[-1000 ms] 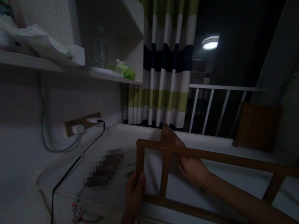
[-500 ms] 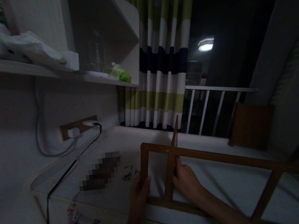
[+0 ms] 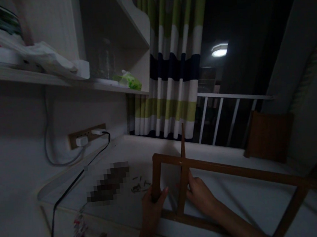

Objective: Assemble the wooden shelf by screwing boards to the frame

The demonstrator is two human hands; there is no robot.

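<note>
While the left hand (image 3: 153,211) is steadying the short end rail (image 3: 156,177) of a ladder-like wooden frame (image 3: 237,170), the right hand (image 3: 202,193) is keeping a thin wooden panel (image 3: 183,142) standing behind the frame. In the head view, a second ago the panel was leaning and showing its broad face; now it is standing nearly upright and showing little more than its edge. It is rising just above the long rail, directly in line with the first crosspiece (image 3: 183,191), so the turning seems to be bringing panel and crosspiece into alignment. Whether they are touching, I cannot tell.

The left fingers are wrapping closed around the end rail, the thumb lying along its inner side. The right fingers are curving in at the crosspiece and seem to be pinching the panel's hidden lower part; how firmly, I cannot tell.

The frame is stretching over the tabletop (image 3: 139,150), its end rail reaching in near the front edge and its long rails running off toward the right. More loose screw-like fasteners (image 3: 136,187) are showing than a second ago; they are lying in from the front edge, between the end rail and a pixelated object (image 3: 108,184) toward the rounded front-left corner. A brown wooden board (image 3: 270,137) is standing by the far edge, toward the right.
</note>
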